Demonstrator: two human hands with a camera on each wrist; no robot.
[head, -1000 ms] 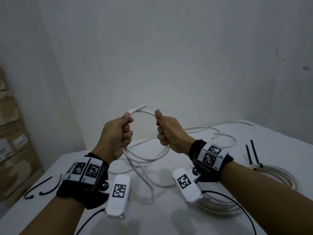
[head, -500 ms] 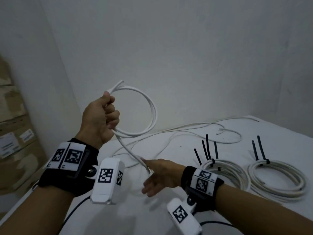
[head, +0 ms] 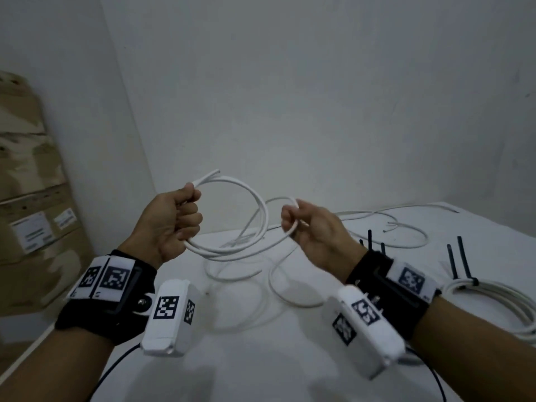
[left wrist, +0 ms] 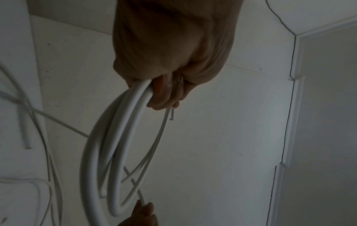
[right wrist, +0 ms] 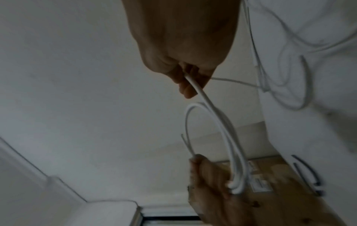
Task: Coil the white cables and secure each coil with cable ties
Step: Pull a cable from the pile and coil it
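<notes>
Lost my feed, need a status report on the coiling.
Left hand grips coil. Right hand pinches loose cable, feeding next loop. No tie on it yet. Nothing in the way.

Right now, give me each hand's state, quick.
Left hand: fist closed around the coiled loops of white cable.
Right hand: fingers curled, pinching the free strand of the same cable.

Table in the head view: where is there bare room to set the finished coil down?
Bare table lies near the person, between the wrists. Beyond the hands, loose cable crowds the middle. A tied coil fills the right edge.
</notes>
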